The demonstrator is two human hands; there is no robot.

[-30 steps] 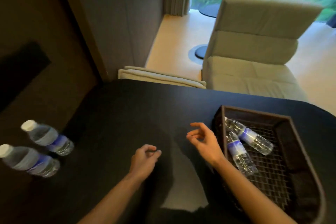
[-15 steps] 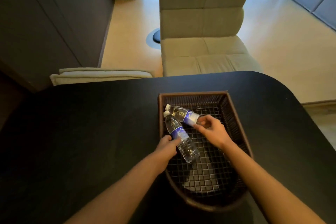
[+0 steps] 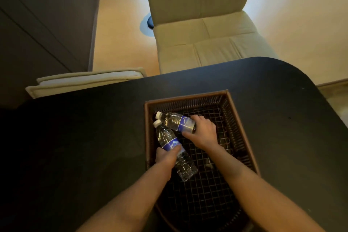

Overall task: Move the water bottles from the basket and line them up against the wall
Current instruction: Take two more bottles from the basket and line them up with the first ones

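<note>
A brown wicker basket [image 3: 241, 128] with a wire-mesh floor sits on the black table [image 3: 84, 147]. Two clear water bottles with blue labels and white caps lie inside it, caps pointing to the far left corner. My left hand [image 3: 166, 156] is closed around the middle of the nearer bottle [image 3: 186, 167]. My right hand [image 3: 204, 133] grips the base end of the farther bottle [image 3: 172, 119]. Both bottles look slightly raised at the cap end, touching each other near their necks.
A beige padded chair [image 3: 203, 24] stands beyond the table's far edge. A folded beige cushion [image 3: 84, 83] lies at the table's far left edge. A dark wall panel [image 3: 41, 24] rises on the left. The table's rounded corner is at the right.
My view swung right from the bottles by the wall to the basket. Both hands went from hovering over the table into the basket and closed on one bottle each.
</note>
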